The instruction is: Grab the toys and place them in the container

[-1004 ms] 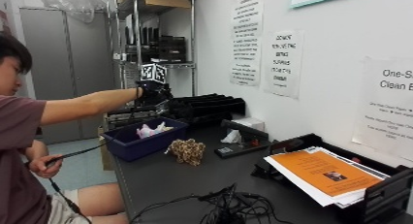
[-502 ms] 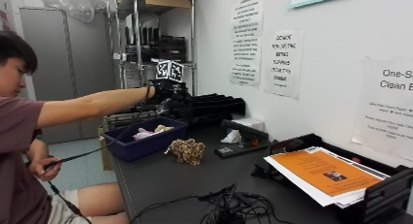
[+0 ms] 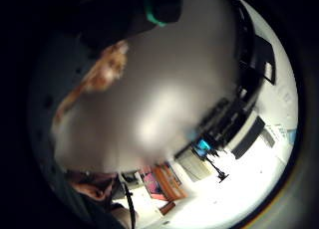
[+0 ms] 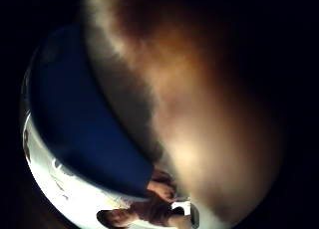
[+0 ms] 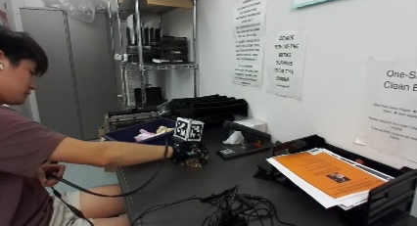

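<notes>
Gloved right hand (image 5: pixel 188 152) is down on the fuzzy brown spotted soft toy (image 5: pixel 196 161) on the black table (image 5: pixel 196 196), near the blue plastic bin (image 5: pixel 124 133). Can't tell if fingers are closed yet. Toy looks soft & light, prob squishy; grab its fat middle.

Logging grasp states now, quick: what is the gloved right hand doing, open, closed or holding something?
Right hand: down on the brown plush toy on the table beside the blue container; whether its fingers have closed cannot be told.
</notes>
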The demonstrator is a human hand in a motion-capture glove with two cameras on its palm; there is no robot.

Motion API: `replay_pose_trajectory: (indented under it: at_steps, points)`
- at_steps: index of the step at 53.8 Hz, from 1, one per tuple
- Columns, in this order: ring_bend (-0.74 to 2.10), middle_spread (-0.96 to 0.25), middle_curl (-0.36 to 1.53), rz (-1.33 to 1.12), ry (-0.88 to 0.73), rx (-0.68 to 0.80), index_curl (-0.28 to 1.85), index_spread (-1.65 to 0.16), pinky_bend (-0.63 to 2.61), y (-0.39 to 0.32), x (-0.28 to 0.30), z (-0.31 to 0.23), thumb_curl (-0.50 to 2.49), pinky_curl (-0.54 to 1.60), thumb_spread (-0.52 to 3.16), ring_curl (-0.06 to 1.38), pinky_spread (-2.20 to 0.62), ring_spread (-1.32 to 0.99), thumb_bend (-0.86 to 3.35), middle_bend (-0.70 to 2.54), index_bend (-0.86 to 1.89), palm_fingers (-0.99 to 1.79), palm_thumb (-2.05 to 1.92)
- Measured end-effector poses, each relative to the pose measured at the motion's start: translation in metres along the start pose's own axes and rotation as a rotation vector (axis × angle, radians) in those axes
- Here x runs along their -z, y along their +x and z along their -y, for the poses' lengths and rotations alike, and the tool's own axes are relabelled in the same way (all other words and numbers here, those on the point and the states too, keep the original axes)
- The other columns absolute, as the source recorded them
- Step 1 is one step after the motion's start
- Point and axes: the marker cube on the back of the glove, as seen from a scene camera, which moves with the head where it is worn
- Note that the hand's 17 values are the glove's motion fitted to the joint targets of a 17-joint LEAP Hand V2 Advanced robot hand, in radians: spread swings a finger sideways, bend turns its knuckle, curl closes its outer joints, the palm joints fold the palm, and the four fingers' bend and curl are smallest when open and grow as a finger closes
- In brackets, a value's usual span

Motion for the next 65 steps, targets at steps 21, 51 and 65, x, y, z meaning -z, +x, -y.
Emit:
replay_pose_trajectory:
  at_steps: [21,51,65]
  points:
    - [0.73,-0.25,0.39,0.141,0.235,-0.045,0.42,-0.26,0.74,-0.001,0.007,-0.002,0.45,0.34,1.21,0.37,-0.19,-0.27,0.14,0.64,0.55,0.85,0.43]
    - [1.0,-0.22,0.7,0.045,0.409,-0.048,0.74,-0.22,1.0,0.001,0.237,-0.108,0.76,0.54,0.66,0.59,-0.33,-0.42,0.07,1.07,0.9,1.0,0.59]
    - [1.05,-0.2,0.75,-0.028,0.48,-0.034,0.82,-0.22,1.06,-0.014,0.293,-0.159,0.85,0.58,0.57,0.64,-0.34,-0.42,0.03,1.1,0.92,0.95,0.59]
